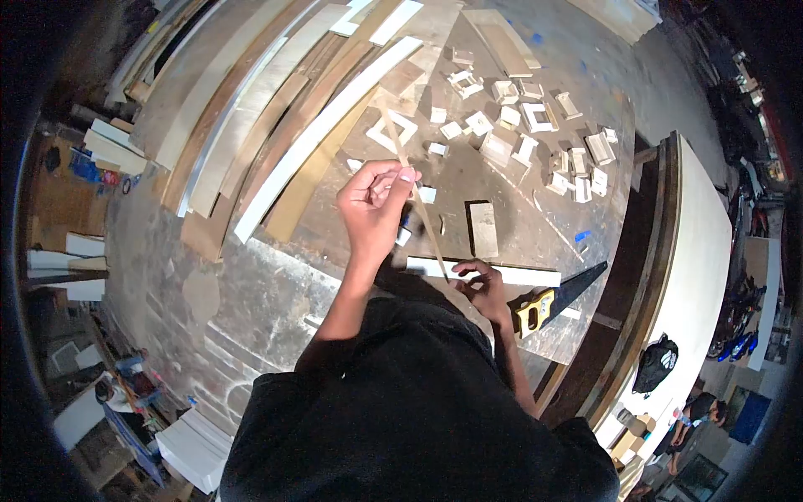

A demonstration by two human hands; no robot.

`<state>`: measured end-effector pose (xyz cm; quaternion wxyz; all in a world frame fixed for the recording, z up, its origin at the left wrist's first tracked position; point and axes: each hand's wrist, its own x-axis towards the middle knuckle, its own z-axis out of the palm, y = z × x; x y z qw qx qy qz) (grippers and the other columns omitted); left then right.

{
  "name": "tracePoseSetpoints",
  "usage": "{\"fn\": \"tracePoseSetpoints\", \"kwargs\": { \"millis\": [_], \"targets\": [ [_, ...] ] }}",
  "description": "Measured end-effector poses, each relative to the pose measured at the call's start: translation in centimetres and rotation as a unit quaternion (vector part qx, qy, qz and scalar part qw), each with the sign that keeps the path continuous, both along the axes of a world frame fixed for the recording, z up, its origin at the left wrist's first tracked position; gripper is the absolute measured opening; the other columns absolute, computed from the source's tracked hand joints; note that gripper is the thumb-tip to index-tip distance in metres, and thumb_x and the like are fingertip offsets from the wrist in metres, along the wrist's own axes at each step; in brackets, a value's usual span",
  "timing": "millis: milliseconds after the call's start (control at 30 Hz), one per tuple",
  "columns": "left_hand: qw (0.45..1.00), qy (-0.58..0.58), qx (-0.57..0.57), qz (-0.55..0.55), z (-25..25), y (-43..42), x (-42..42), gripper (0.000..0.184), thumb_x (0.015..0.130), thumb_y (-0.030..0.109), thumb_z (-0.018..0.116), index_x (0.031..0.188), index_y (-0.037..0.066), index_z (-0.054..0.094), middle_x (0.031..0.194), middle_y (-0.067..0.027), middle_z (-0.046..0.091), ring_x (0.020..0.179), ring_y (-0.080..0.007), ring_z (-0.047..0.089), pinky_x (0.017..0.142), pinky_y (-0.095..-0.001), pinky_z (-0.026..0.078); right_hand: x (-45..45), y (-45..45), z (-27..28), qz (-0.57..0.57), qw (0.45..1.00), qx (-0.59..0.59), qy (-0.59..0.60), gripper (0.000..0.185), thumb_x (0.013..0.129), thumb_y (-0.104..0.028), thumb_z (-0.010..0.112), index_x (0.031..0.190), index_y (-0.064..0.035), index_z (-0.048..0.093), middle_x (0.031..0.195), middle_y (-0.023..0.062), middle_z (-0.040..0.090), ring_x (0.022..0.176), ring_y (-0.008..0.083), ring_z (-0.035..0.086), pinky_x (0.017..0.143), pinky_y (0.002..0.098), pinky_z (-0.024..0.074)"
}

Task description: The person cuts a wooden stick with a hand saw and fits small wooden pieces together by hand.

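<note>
My left hand (378, 197) is closed, with thumb and fingers pinching a long thin wooden strip (431, 230). The strip runs from beyond that hand down toward my right hand (483, 289). Fingers curved and apart, my right hand is beside the strip's lower end; whether the fingertips touch it I cannot tell. A white-faced board (527, 275) lies flat just beyond the right hand. To the right of that hand is a handsaw (535, 313) with a yellow handle. A small rectangular wood block (483, 229) lies farther forward.
Long boards (293, 134) lie side by side at the left. Several small wooden blocks and frames (510, 125) are scattered ahead. A blue object (583, 236) sits near the table's right side. On a white panel (690, 276) rests a black bag (656, 365). A person (696, 414) is at far right.
</note>
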<state>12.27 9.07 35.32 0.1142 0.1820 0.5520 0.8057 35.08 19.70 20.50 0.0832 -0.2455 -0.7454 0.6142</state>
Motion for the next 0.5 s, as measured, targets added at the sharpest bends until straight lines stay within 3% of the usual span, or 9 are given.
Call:
{"fn": "tracePoseSetpoints", "kwargs": {
  "millis": [100, 133, 233, 300, 367, 433, 467, 500],
  "targets": [
    [0.995, 0.084, -0.044, 0.032, 0.8, -0.3, 0.0, 0.01, 0.086, -0.001, 0.075, 0.093, -0.003, 0.068, 0.084, -0.0058, 0.07, 0.074, -0.009, 0.065, 0.068, -0.0211, 0.051, -1.0, 0.5, 0.4, -0.031, 0.999, 0.008, 0.018, 0.027, 0.081, -0.005, 0.082, 0.105, -0.0071, 0.071, 0.101, 0.0013, 0.073, 0.085, 0.0094, 0.066, 0.069, 0.0269, 0.0537],
    [0.995, 0.081, -0.049, 0.031, 1.2, -0.4, 0.2, 0.01, 0.086, -0.001, 0.075, 0.093, -0.003, 0.068, 0.084, -0.0058, 0.07, 0.074, -0.009, 0.065, 0.068, -0.0211, 0.051, -1.3, 0.8, 0.9, -0.033, 0.999, -0.011, 0.022, 0.023, 0.084, -0.006, 0.08, 0.105, -0.0049, 0.07, 0.103, 0.0032, 0.073, 0.09, 0.0114, 0.067, 0.074, 0.0277, 0.0555],
    [0.966, 0.214, -0.141, 0.033, 0.8, -0.8, 0.7, 0.012, 0.081, 0.001, 0.081, 0.088, 0.001, 0.071, 0.083, -0.0016, 0.07, 0.071, -0.0032, 0.058, 0.063, -0.0182, 0.045, -2.6, 1.4, 2.1, -0.085, 0.985, -0.073, 0.129, 0.02, 0.09, -0.006, 0.073, 0.11, -0.0018, 0.069, 0.105, 0.0076, 0.071, 0.097, 0.0156, 0.067, 0.084, 0.0301, 0.0561],
    [0.966, 0.193, -0.173, -0.011, -0.7, -1.0, 1.4, 0.011, 0.081, 0.001, 0.08, 0.088, 0.001, 0.071, 0.08, -0.0002, 0.069, 0.07, -0.0028, 0.058, 0.063, -0.0183, 0.045, -3.4, 1.6, 4.1, -0.11, 0.979, -0.129, 0.114, 0.024, 0.094, -0.009, 0.07, 0.116, -0.0001, 0.068, 0.106, 0.0094, 0.071, 0.098, 0.0168, 0.068, 0.089, 0.0308, 0.0547],
    [0.963, 0.15, -0.222, -0.042, -3.1, -1.0, 2.2, 0.01, 0.082, 0.003, 0.08, 0.088, 0.001, 0.072, 0.075, 0.0037, 0.066, 0.068, -0.0012, 0.054, 0.06, -0.0184, 0.043, -4.4, 1.4, 3.6, -0.062, 0.985, -0.14, 0.085, 0.026, 0.094, -0.011, 0.07, 0.118, -0.001, 0.068, 0.103, 0.0076, 0.072, 0.095, 0.0144, 0.067, 0.085, 0.0282, 0.0539],
    [0.964, 0.12, -0.233, -0.043, -6.0, -2.0, 2.0, 0.01, 0.083, 0.004, 0.08, 0.088, 0.002, 0.072, 0.077, 0.0005, 0.069, 0.068, -0.0019, 0.057, 0.06, -0.0193, 0.044, -4.9, 0.0, 0.6, -0.01, 0.989, -0.141, 0.04, 0.026, 0.094, -0.012, 0.072, 0.117, -0.0007, 0.068, 0.1, 0.0052, 0.072, 0.091, 0.0101, 0.065, 0.08, 0.0261, 0.0532],
    [0.966, 0.091, -0.24, -0.042, -7.3, -2.7, 1.8, 0.01, 0.083, 0.005, 0.08, 0.088, 0.002, 0.072, 0.079, -0.0027, 0.072, 0.069, -0.0027, 0.059, 0.059, -0.0201, 0.045, -4.8, -0.8, -1.1, 0.029, 0.991, -0.134, 0.005, 0.029, 0.091, -0.015, 0.074, 0.116, -0.0007, 0.068, 0.102, 0.0086, 0.073, 0.091, 0.0141, 0.069, 0.078, 0.0281, 0.0551],
    [0.965, 0.075, -0.253, -0.012, -8.3, -3.2, 1.5, 0.01, 0.084, 0.006, 0.08, 0.089, 0.002, 0.072, 0.076, 0.0021, 0.068, 0.066, -0.0012, 0.054, 0.058, -0.0198, 0.043, -4.6, -2.0, -4.2, 0.039, 0.997, -0.068, 0.0, 0.032, 0.089, -0.017, 0.076, 0.116, -0.0004, 0.068, 0.103, 0.0115, 0.073, 0.091, 0.0172, 0.07, 0.078, 0.0299, 0.0562]
  ]
}}
